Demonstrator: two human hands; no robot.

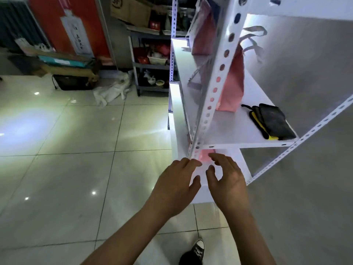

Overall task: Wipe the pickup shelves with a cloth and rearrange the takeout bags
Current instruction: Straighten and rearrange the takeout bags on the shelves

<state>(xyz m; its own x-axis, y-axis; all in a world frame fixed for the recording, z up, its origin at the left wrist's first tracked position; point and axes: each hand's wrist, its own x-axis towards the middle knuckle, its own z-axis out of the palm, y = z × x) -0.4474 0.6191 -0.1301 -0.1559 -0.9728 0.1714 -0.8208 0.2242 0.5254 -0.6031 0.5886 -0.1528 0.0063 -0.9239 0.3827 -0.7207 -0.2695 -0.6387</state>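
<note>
Seen from a head-worn camera looking down, a pale tiled floor (76,150) fills the left half of the frame, with stacked boxes and a dark trolley of crockery along the upper left and top centre. Low in the centre, the left hand (174,185) reaches toward the lowest shelf (202,194) of a white metal rack; its fingers are loosely spread and hold nothing, the fingertips touching or just beside the perforated upright post (215,81). Just to its right the right hand (227,180) reaches for the same spot, fingers apart and gently curled, also holding nothing. Between the two hands a pink takeout bag (205,155) shows only as a small patch tucked under the middle shelf (242,129); how it stands cannot be told. Up the centre right, a second pink bag (232,85) stands on the middle shelf and a third (202,33) on the shelf above. At the right of the middle shelf lies the cloth (273,121), dark with a yellow edge, folded and well apart from both hands. The step appears to be rearranging the low bag: both hands would do best to take it by its sides or handles, draw it clear of the shelf lip overhead, and keep it upright.
</note>
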